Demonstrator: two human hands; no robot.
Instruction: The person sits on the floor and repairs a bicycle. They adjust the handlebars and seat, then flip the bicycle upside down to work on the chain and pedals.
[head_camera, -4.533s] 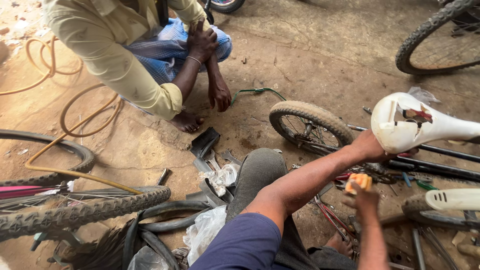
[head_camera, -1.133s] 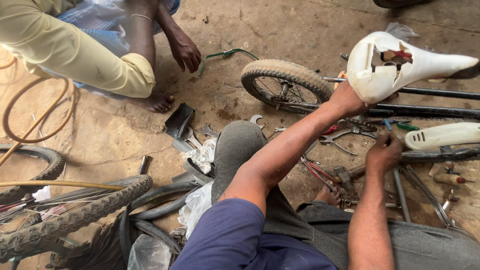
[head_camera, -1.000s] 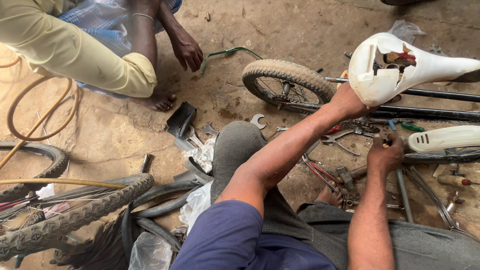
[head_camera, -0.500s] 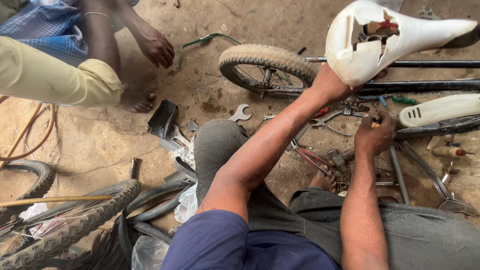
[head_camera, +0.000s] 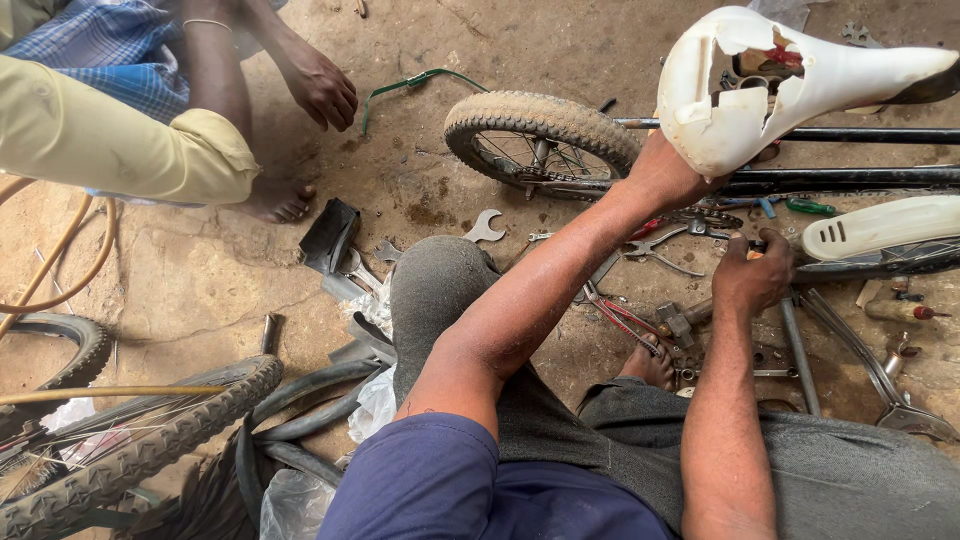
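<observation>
While my left hand (head_camera: 668, 175) is closed on the broad rear of the cracked white bicycle saddle (head_camera: 790, 75), holding it up just above the black frame tubes (head_camera: 860, 180), my right hand (head_camera: 752, 278) is curled shut below it, nearer my body, around something small with a trace of orange at the knuckles; I think it is a tool handle, but the fingers hide it, so I cannot tell what it is. The saddle's long axis runs from its broken rear at my left palm out to the narrow nose, pointing away to my right, roughly along the frame tubes; its underside faces me and shows a red part inside the crack. So the left hand is on the saddle and the right sits apart from it, on the near side of the tubes, beside a second white plastic piece (head_camera: 880, 227). Left of the saddle lies a small wheel with a tan tyre (head_camera: 540, 140); under the saddle, on the dirt, are pliers (head_camera: 655, 245), an open-ended spanner (head_camera: 485, 228) and red-handled cutters (head_camera: 620, 312); these crowd the ground between my hands and my knee. Far left of the saddle, another person's hand (head_camera: 320, 85) hangs near a bent green wire (head_camera: 410, 82), well apart from my hands.
</observation>
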